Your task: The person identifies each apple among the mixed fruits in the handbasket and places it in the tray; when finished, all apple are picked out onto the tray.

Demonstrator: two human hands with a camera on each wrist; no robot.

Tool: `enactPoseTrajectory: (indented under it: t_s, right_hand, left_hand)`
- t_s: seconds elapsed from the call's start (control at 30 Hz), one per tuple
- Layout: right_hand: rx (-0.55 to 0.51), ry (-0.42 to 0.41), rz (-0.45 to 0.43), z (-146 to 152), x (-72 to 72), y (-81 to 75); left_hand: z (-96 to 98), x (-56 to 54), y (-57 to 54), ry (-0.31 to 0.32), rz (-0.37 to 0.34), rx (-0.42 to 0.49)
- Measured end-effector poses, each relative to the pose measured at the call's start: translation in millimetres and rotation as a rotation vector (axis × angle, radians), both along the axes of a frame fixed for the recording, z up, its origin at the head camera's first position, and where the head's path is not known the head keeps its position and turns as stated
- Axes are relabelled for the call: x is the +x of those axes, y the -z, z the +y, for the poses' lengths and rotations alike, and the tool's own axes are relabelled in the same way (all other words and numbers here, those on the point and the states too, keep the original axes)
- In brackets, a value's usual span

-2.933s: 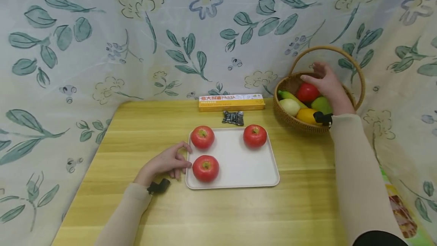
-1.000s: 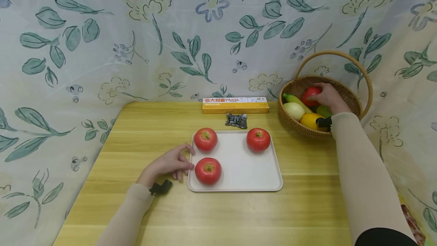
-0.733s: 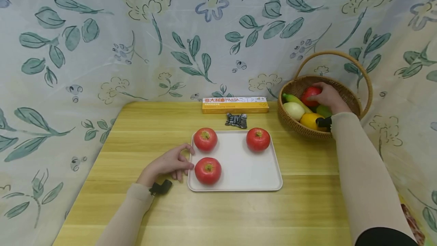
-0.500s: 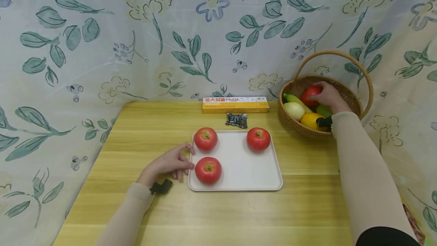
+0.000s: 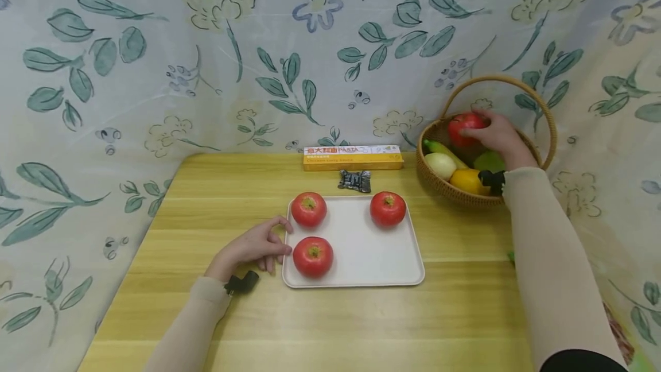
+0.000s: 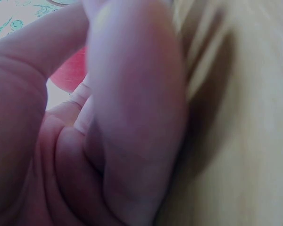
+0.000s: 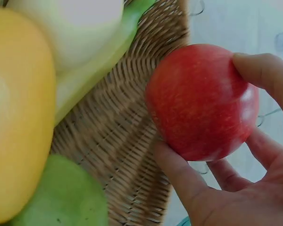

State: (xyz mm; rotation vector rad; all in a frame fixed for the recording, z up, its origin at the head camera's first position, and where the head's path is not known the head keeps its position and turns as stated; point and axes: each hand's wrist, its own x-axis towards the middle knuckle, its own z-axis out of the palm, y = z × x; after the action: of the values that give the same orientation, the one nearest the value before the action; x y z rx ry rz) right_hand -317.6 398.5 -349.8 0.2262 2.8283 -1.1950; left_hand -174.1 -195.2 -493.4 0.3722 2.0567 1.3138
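Note:
In the basket at the back right, my right hand grips a red apple between thumb and fingers. The right wrist view shows this apple raised off the woven wall, apart from the other produce. My left hand rests on the table at the left side of a white tray, its thumb and index fingertips against the rim. On that tray sit three red apples: one at the back left, one at the front left and one at the back right.
Also in the basket lie a yellow mango-like fruit, a green fruit, a pale round one and a long green-yellow one. Its tall handle arches overhead. Behind the tray are a pasta box and a small dark packet.
My right hand reached down into the basket, took hold of the red apple and has lifted it up and slightly back. My left hand has stayed by the tray's edge.

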Motion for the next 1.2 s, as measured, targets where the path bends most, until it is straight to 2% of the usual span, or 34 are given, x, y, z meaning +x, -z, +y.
enactPoseTrajectory:
  t_s: [0.3,0.47,0.6,0.8,0.93,1.07,1.2]
  right_hand:
    - [-0.141,0.038,0.082,-24,26.3,-14.2]
    - [-0.153,0.028,0.122,-41,55.1,-23.5]
    - [-0.226,-0.003,0.168,-60,78.9,-23.7]
    - [-0.358,-0.034,0.257,-94,102.8,-8.8]
    - [-0.443,-0.074,0.265,-110,118.3,5.8]
    - [-0.536,-0.186,0.261,-121,138.0,19.8]
    - [-0.523,-0.317,0.241,-128,154.5,36.2]
  left_hand:
    - [0.6,0.1,-0.9,0.002,0.009,-0.003]
    - [1.1,0.2,-1.5,0.005,0.015,-0.008]
    - [1.4,-0.3,-0.5,0.011,0.014,-0.009]
    - [0.8,-0.6,0.7,0.013,0.010,-0.006]
    - [1.6,-0.2,1.9,0.013,0.003,-0.002]
    - [1.8,0.3,2.1,0.012,0.003,-0.001]
    - [1.0,-0.6,1.2,0.011,0.013,0.000]
